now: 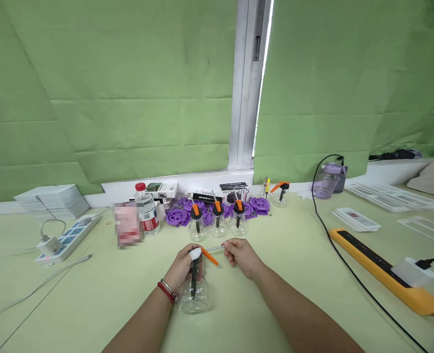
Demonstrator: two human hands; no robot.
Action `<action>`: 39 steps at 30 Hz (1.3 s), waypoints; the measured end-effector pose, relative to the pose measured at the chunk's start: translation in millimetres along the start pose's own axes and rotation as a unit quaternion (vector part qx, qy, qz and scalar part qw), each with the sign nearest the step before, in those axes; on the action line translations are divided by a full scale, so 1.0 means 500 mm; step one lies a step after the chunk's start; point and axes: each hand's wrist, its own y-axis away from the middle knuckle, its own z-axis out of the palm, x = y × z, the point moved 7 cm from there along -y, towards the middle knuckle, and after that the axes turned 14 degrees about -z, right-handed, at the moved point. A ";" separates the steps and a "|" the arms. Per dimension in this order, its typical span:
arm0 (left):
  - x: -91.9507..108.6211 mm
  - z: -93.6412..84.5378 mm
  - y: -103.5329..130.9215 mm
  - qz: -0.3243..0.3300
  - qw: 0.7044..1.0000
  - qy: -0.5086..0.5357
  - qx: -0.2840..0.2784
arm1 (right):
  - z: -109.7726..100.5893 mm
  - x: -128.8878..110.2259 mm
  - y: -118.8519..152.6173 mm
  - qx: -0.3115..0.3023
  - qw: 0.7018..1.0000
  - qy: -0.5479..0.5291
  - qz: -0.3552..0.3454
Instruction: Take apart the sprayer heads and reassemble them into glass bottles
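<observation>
My left hand is closed around the neck of a clear conical bottle standing on the table near me. A black part shows on the bottle, and an orange lever slants down to the right from its top. Something white sits at my left thumb; I cannot tell what it is. With fingertips pinched, my right hand holds the far end of a thin metal tube that runs sideways from the bottle's top. Just beyond my hands stand three similar bottles with black-and-orange tops and upright tubes.
Behind those bottles lie purple plastic parts and small boxes. Another bottle stands by the wall. Left are a water bottle and a white power strip; right, a yellow power strip and a black cable.
</observation>
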 end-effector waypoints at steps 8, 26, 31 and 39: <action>0.006 -0.010 -0.003 -0.022 1.000 0.004 0.004 | -0.009 -0.029 -0.007 0.010 0.996 0.027 -0.088; -0.005 -0.036 -0.016 -0.063 0.998 0.018 -0.002 | -0.016 -0.031 -0.012 -0.014 0.993 0.068 -0.092; -0.020 -0.038 -0.018 -0.126 0.991 0.033 -0.025 | -0.007 -0.045 -0.009 -0.027 0.986 0.096 -0.132; -0.005 -0.032 -0.013 -0.066 0.997 0.029 -0.008 | -0.013 -0.025 -0.018 0.010 0.992 0.085 -0.091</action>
